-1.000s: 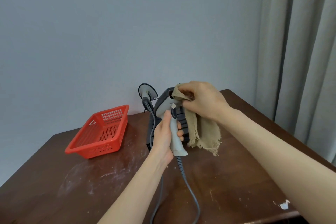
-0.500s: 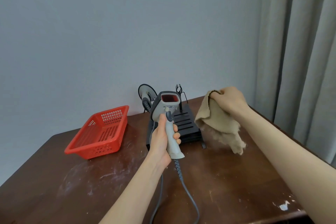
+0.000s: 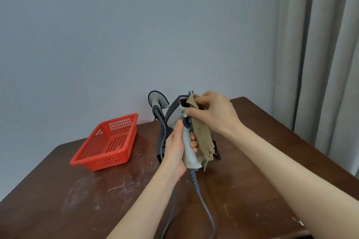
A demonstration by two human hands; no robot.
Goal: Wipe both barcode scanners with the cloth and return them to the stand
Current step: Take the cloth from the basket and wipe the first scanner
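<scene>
The left hand [image 3: 177, 149] holds the scanner [image 3: 174, 114] upright above the bench [image 3: 258, 163], its grip wrapped round the handle. The right hand [image 3: 215, 115], wrist bent, pinches the cloth [image 3: 203, 139] against the scanner's red window, in front of the stand [image 3: 161, 147].

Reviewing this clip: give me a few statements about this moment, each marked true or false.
1. The left hand grips a scanner by its handle. True.
2. The right hand presses the cloth against the scanner's head. True.
3. A red basket sits left of the stand. True.
4. Both scanners are in hand. False: the second scanner stands at the back, untouched.
5. The held scanner has no cable. False: a grey cable runs from its handle.
</scene>
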